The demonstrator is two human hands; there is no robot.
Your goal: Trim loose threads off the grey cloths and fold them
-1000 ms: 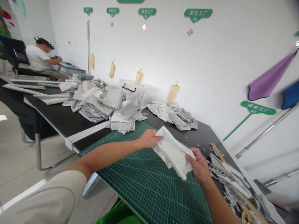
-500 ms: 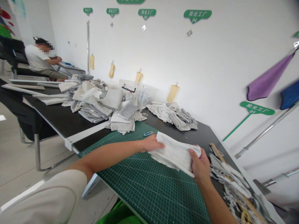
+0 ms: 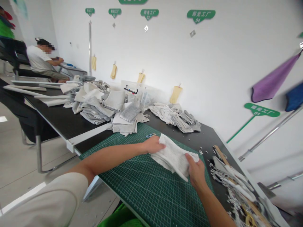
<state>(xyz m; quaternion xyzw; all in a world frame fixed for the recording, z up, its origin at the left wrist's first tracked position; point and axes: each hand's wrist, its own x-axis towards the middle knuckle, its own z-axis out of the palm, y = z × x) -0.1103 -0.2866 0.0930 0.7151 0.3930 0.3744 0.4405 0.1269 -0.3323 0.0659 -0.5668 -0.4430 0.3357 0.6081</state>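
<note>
Over the green mat [image 3: 146, 186] on the desk [image 3: 205, 134], your left hand [image 3: 152, 145] and right hand [image 3: 196, 170] each clamp an end of the pale cloth [image 3: 174, 154], while a far green sign [image 3: 200, 15] reads "阳光工厂 04".

A white wall [image 3: 224, 66] fills the upper middle and right of the frame. Across its top run 4 whole green signs [image 3: 201, 14], with 4 yellow gloves [image 3: 176, 94] hanging below. A metal pole [image 3: 90, 47] stands at upper left; a purple cloth [image 3: 272, 80] and a blue cloth [image 3: 295, 97] hang at far right. At lower left, a black chair [image 3: 30, 123] stands on pale tiled floor [image 3: 19, 157], streaked by bright light [image 3: 26, 195].
</note>
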